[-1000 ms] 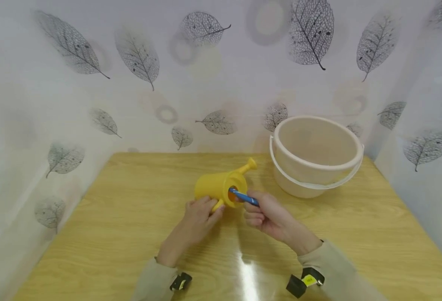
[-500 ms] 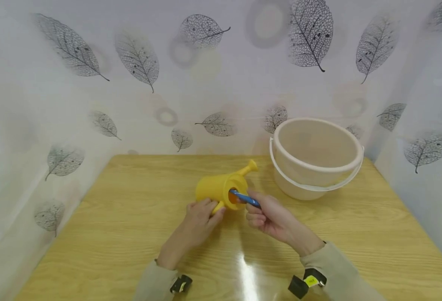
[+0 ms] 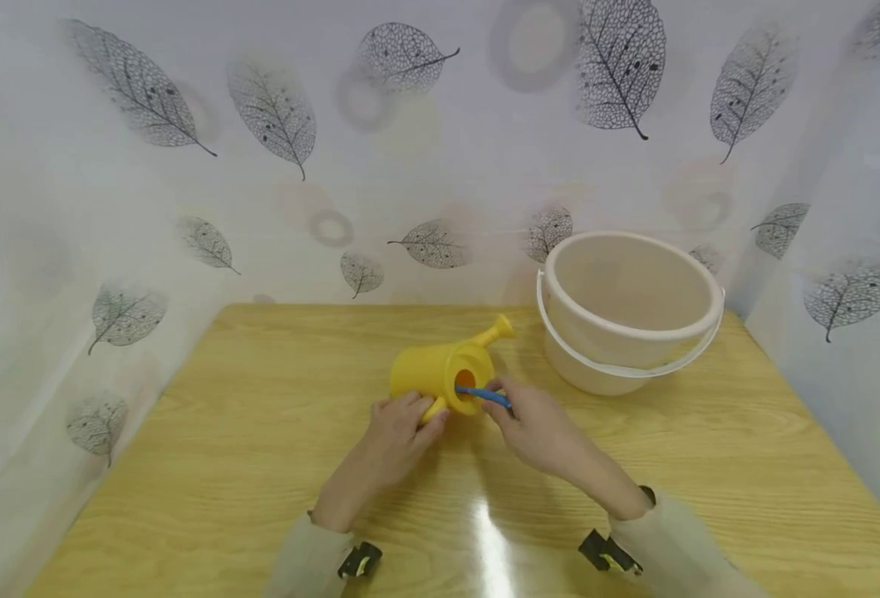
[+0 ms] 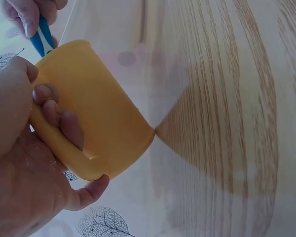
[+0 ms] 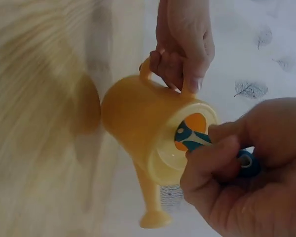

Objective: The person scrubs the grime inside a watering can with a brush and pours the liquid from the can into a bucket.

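Observation:
A yellow watering can (image 3: 420, 370) is tilted over the wooden table, its opening facing the right hand and its spout (image 3: 495, 332) pointing to the back right. My left hand (image 3: 398, 436) grips the can's handle (image 4: 64, 145), fingers curled through the loop. With my right hand (image 3: 544, 432) I pinch a slim blue handle (image 3: 490, 395) that has a pale stripe and a hole at its near end. Its front part (image 5: 186, 136) reaches into the can's opening, where the tip is hidden. The can's lower edge sits right at the tabletop in the left wrist view.
A pale bucket (image 3: 589, 353) with a white bail handle (image 3: 626, 370) stands at the back right of the table (image 3: 260, 399). Behind and at both sides hangs a whitish curtain (image 3: 440, 158) printed with dark leaves.
My right hand has turned over so its back faces up more, and the blue handle has swung flatter and lower in the opening. The left hand and can stay nearly still.

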A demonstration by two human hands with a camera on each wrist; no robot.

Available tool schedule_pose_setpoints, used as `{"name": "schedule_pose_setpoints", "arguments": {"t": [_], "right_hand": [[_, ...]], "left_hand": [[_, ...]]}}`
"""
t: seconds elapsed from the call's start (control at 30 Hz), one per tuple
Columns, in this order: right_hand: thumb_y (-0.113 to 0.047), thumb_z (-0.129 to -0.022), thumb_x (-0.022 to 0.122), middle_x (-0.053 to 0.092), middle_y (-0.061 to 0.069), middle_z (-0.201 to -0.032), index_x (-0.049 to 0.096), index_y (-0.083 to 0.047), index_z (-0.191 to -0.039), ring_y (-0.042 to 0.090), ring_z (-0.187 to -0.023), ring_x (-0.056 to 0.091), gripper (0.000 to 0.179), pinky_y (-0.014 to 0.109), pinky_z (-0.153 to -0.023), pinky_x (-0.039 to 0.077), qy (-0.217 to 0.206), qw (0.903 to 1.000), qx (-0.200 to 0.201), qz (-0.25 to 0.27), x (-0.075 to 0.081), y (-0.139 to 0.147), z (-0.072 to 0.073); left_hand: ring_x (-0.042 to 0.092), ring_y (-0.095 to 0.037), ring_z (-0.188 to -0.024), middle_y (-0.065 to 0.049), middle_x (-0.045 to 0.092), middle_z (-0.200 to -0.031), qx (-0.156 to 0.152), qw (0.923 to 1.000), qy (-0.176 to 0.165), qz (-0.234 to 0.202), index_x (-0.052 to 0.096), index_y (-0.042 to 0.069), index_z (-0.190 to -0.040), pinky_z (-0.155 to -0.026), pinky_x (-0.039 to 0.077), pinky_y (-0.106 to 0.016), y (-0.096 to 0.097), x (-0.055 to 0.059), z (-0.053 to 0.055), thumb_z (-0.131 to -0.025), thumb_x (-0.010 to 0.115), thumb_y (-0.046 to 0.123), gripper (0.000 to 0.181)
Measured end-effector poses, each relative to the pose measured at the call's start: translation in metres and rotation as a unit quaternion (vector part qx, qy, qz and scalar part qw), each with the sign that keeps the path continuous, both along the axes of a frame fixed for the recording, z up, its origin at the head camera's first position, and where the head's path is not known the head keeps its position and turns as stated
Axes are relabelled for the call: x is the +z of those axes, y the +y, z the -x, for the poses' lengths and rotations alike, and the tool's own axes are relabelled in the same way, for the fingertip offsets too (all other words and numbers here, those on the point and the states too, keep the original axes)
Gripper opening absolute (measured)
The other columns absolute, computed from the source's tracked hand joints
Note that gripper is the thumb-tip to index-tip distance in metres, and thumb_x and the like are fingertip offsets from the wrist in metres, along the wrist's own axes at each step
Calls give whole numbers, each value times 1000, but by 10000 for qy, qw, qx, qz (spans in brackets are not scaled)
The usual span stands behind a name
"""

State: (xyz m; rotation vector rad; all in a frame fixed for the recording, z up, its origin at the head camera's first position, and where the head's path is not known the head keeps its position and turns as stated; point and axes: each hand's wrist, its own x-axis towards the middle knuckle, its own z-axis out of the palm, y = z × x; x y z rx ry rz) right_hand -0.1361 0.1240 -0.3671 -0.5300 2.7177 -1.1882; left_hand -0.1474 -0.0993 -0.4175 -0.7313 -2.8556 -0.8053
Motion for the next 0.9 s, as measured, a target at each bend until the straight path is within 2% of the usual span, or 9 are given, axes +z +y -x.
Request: {"name": "schedule_pose_setpoints", "arguments": {"t": [0.03, 0.1, 0.2, 0.37, 0.43, 0.53, 0.73, 0.83, 0.9], "right_hand": [[-15, -104, 58, 55, 0, -75, 62, -2, -113, 9, -56, 47, 16, 23, -51, 41, 531, 9980, 30, -341, -1, -1, -1], [-14, -101, 63, 60, 0, -83, 60, -4, -113, 10, -63, 50, 16, 24, -56, 43, 1454, 9857, 141, -836, -2, -2, -3], [-16, -98, 69, 60, 1, -87, 61, -7, -112, 10, -65, 52, 19, 23, -56, 43, 2667, 9532, 160, -1412, -5, -2, -4], [-17, -92, 74, 48, -1, -76, 59, -13, -102, 6, -52, 36, 18, 18, -44, 28, 3735, 9054, 60, -2018, -4, 0, -4], [-15, -91, 75, 45, -1, -77, 57, -15, -99, 6, -52, 32, 19, 17, -42, 24, 3863, 8951, 80, -2223, -2, -1, -4], [-14, -91, 73, 44, 0, -81, 55, -16, -99, 7, -52, 33, 20, 18, -41, 24, 3860, 8887, 77, -2472, 0, -4, -4], [-12, -91, 74, 43, 1, -80, 55, -15, -99, 8, -49, 33, 21, 20, -40, 25, 3737, 8866, -38, -2727, 1, -8, -1], [-15, -91, 76, 42, 1, -79, 56, -15, -99, 9, -47, 32, 22, 20, -40, 25, 3613, 8927, -29, -2692, 3, -7, -2], [-17, -92, 76, 41, 1, -80, 56, -14, -99, 9, -48, 33, 22, 19, -40, 25, 3417, 9037, 15, -2579, 5, -5, -4]], "left_hand": [[43, -11, -73, 7, 45, -76, -3, 10000, -5, -6, 50, 21, -81, -83, 36, -45, 0, 0, 0, -107, 51, 32, 29], [43, -11, -72, 8, 45, -76, -10, 10000, 1, -4, 50, 21, -80, -83, 36, -44, -1, 0, 0, -107, 51, 32, 29], [43, -11, -71, 8, 44, -76, -11, 10000, 35, 1, 50, 21, -80, -81, 36, -43, -1, 1, 0, -107, 51, 32, 29], [44, -11, -74, 8, 45, -77, -30, 10000, 52, -11, 50, 21, -81, -82, 35, -43, -1, 1, 0, -107, 52, 32, 29], [44, -11, -74, 8, 45, -77, -31, 10000, 47, -21, 51, 21, -81, -82, 36, -44, -1, 1, 0, -107, 52, 32, 28], [45, -12, -74, 7, 46, -78, -13, 10000, 32, -21, 51, 22, -82, -83, 36, -45, 0, 1, 0, -107, 51, 32, 27], [44, -13, -75, 7, 46, -79, -14, 10000, -70, 0, 51, 22, -84, -83, 35, -44, 0, 2, 0, -108, 50, 33, 27], [45, -13, -76, 7, 47, -79, -35, 10000, -78, 7, 51, 22, -84, -83, 35, -44, 1, 3, 0, -108, 50, 33, 27], [44, -12, -76, 7, 47, -79, -43, 10000, -67, 1, 51, 21, -83, -82, 35, -43, 1, 2, 1, -108, 50, 33, 27]]}}
